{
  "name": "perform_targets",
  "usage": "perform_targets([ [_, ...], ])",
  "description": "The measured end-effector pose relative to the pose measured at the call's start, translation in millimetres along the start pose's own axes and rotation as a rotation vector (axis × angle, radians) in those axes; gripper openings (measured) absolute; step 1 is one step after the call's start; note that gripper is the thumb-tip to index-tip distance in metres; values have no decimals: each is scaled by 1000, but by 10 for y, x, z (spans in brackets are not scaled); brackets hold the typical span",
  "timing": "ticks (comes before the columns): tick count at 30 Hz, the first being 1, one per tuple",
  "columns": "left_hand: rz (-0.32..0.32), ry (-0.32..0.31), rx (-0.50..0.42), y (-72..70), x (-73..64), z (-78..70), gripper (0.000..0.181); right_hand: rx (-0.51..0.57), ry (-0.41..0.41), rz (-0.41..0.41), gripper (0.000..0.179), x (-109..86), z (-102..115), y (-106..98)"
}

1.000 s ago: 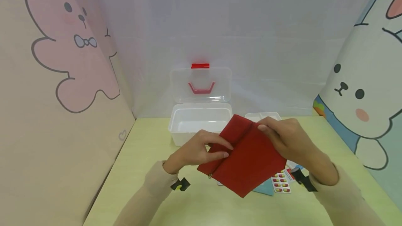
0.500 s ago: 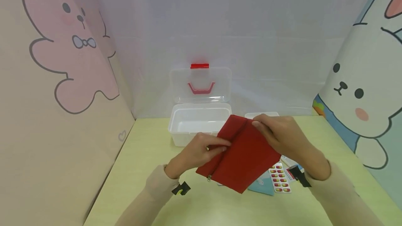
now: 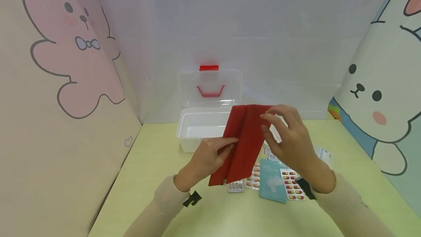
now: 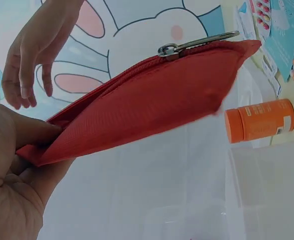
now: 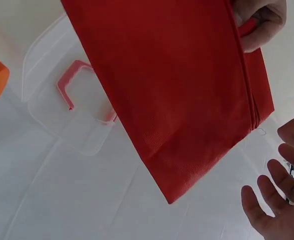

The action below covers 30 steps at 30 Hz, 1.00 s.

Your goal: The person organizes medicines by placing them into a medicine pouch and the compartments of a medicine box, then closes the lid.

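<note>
A flat red zip pouch is held up over the table, tilted, in front of the clear box. My left hand pinches it along the zip edge; in the left wrist view the thumb dips into the gaping mouth of the pouch. The metal zip pull sits at the lower end of the zip. My right hand is by the pouch's upper right corner, its fingers loosely spread and holding nothing. A gap between that hand and the pouch shows in the right wrist view.
Behind the pouch stands a clear plastic box, its lid raised with a red handle. A teal packet, a red-and-yellow capsule blister pack and other blister packs lie at the near right. An orange bottle stands nearby.
My right hand has let go of the pouch's upper edge and opened. The pouch has turned more upright and risen slightly, uncovering the teal packet and blister packs. My left hand still pinches it.
</note>
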<state>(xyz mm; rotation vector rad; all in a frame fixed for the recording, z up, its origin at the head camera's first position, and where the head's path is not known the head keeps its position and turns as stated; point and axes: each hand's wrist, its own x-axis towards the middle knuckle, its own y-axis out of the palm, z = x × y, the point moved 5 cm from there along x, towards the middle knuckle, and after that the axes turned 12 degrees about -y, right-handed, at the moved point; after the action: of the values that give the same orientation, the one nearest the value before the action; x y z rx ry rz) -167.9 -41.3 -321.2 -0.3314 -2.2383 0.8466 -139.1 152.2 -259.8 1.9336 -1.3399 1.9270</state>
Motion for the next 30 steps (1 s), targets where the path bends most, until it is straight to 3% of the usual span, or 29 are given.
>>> perform_targets([
  [4,-76,-15,18,-16,10,-10,25,57,81,47,30,-84,53,155],
  [9,-158,-36,48,0,21,-9,25,92,190,142,51,-212,153,405],
  [15,-253,-62,96,61,7,-22,22,101,231,208,58,-307,290,663],
  [22,-302,-99,150,152,-15,-37,21,73,292,296,60,-353,374,823],
  [30,-323,-113,196,206,-34,-68,16,13,303,282,45,-380,393,877],
])
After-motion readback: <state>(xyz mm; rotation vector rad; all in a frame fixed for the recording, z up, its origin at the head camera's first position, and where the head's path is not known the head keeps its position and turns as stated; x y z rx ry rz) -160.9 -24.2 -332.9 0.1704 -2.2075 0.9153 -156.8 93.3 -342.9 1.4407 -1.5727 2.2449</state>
